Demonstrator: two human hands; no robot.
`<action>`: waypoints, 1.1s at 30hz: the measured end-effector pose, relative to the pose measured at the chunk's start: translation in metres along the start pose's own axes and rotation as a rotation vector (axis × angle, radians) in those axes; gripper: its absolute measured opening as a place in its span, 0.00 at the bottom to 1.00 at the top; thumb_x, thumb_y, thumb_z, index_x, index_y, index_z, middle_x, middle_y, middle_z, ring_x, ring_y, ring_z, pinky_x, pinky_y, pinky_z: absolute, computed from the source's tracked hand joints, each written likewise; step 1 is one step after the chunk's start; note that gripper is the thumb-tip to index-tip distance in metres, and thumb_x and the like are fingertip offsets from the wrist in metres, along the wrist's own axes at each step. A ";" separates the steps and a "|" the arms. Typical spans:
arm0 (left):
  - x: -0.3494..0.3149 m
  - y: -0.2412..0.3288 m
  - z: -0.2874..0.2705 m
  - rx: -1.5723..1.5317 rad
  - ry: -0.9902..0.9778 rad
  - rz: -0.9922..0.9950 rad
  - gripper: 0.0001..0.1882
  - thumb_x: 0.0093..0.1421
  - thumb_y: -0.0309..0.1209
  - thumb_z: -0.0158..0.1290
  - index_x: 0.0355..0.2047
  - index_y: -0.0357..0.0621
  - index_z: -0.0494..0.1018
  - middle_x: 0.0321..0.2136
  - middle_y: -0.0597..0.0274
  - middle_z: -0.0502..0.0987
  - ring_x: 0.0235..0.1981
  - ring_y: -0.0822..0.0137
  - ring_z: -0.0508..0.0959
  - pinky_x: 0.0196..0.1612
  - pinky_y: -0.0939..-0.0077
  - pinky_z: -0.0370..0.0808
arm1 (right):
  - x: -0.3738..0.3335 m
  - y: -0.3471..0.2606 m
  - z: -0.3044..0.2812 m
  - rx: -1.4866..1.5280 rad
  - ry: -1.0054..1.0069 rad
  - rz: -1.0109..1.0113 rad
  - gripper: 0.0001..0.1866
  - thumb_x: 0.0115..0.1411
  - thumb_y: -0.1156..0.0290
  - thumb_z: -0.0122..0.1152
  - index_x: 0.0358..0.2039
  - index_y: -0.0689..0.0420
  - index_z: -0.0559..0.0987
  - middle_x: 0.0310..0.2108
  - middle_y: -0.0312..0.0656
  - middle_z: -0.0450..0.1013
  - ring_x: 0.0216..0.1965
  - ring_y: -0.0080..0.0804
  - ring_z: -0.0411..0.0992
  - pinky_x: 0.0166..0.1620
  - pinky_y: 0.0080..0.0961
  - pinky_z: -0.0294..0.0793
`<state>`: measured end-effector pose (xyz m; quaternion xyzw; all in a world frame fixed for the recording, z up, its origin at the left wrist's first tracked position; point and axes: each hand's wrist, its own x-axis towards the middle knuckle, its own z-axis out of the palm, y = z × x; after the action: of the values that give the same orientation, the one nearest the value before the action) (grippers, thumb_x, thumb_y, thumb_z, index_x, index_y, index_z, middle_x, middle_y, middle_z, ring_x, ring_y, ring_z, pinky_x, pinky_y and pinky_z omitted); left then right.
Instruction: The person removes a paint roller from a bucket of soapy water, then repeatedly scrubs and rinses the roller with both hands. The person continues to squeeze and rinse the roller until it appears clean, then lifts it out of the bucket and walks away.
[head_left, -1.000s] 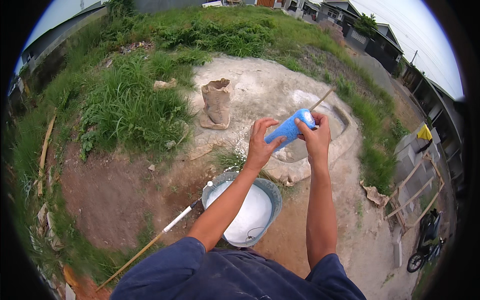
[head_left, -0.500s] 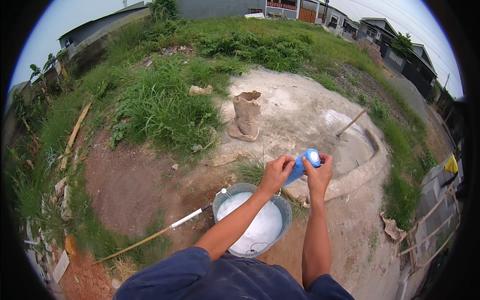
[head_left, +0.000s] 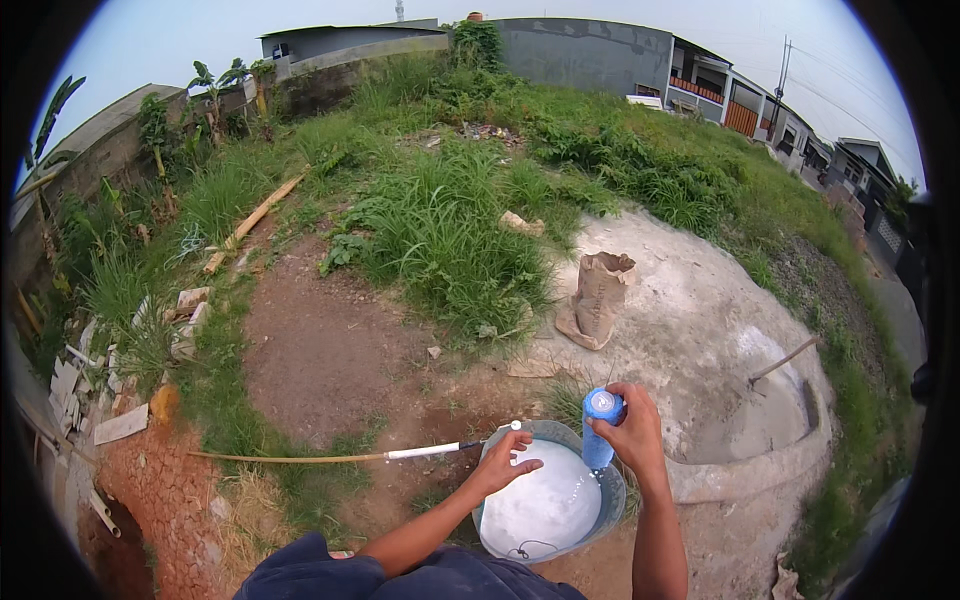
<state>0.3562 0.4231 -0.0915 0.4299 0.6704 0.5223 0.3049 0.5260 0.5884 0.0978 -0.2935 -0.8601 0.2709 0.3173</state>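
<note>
My right hand [head_left: 632, 425] grips a blue paint roller sleeve [head_left: 597, 450] by its upper end. The sleeve stands nearly upright, its whitish round end facing up and its lower end over the right side of a bucket [head_left: 617, 490]. White paint [head_left: 535, 500] fills much of this grey bucket. My left hand [head_left: 502, 465] hangs over the bucket's left part with thumb and fingers apart, holding nothing. A long pole [head_left: 300, 459] with a white section lies left of the bucket. Its dark end reaches the rim, near a small white knob [head_left: 516, 425].
A brown paper sack [head_left: 600, 305] stands on the pale concrete patch [head_left: 690, 290] beyond the bucket. A stick [head_left: 785, 360] leans in a wet mortar hollow at the right. Tall grass [head_left: 450, 230] grows ahead, with broken tiles [head_left: 125, 425] and a plank [head_left: 258, 220] at the left.
The view has swung left and up. My left hand has let go of the roller sleeve and moved left, over the bucket. My right hand has brought the sleeve closer to the bucket and turned it upright.
</note>
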 end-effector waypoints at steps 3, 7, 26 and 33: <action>-0.025 0.018 -0.046 0.192 0.277 0.291 0.46 0.51 0.47 0.72 0.65 0.44 0.63 0.61 0.50 0.70 0.63 0.50 0.71 0.60 0.53 0.72 | -0.005 -0.054 0.067 0.024 -0.195 -0.114 0.25 0.44 0.68 0.77 0.44 0.59 0.79 0.37 0.47 0.74 0.39 0.46 0.77 0.42 0.39 0.78; -0.061 0.021 -0.122 0.204 0.480 0.248 0.40 0.49 0.39 0.72 0.61 0.47 0.67 0.58 0.51 0.74 0.59 0.51 0.75 0.58 0.57 0.75 | -0.023 -0.139 0.150 0.119 -0.425 -0.284 0.29 0.47 0.63 0.74 0.48 0.58 0.74 0.44 0.52 0.74 0.44 0.57 0.76 0.45 0.49 0.77; -0.380 -0.111 -0.326 -1.524 1.396 0.260 0.33 0.68 0.59 0.49 0.57 0.43 0.62 0.49 0.44 0.74 0.50 0.45 0.78 0.55 0.42 0.77 | -0.218 -0.371 0.410 0.532 -0.799 -0.541 0.32 0.46 0.68 0.75 0.47 0.64 0.67 0.44 0.58 0.69 0.44 0.59 0.73 0.46 0.47 0.73; -0.391 -0.122 -0.303 -0.985 1.771 0.068 0.38 0.53 0.34 0.73 0.57 0.45 0.62 0.44 0.60 0.76 0.42 0.62 0.79 0.45 0.57 0.80 | -0.261 -0.343 0.487 -0.080 -0.889 -1.061 0.29 0.50 0.63 0.75 0.46 0.61 0.68 0.37 0.54 0.74 0.31 0.49 0.77 0.34 0.43 0.81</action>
<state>0.2384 -0.0695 -0.1428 -0.2667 0.3528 0.8799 -0.1735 0.2321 0.0417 -0.0970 0.2940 -0.9451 0.1419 0.0135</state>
